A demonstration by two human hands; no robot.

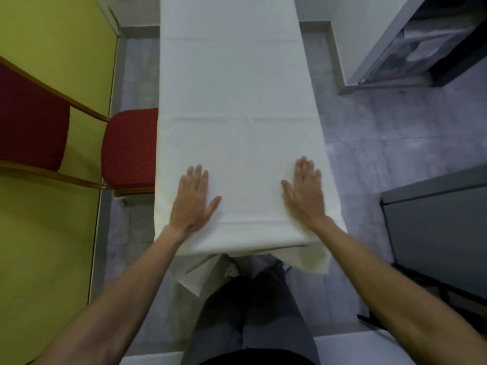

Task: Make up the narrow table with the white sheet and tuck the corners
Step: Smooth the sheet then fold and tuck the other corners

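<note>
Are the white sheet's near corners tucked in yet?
No: both near corners of the white sheet hang loose and untucked, with the left hand and right hand flat on top.

The white sheet (237,101) is matt cloth, smooth but for faint fold creases. At left, the chair (129,148) has red dotted fabric and a glossy wooden frame.

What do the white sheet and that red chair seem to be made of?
White sheet: likely matte woven cotton; it holds fold creases and drapes softly. Red chair: dotted fabric upholstery on a glossy golden frame, wood or metal, unclear.
</note>
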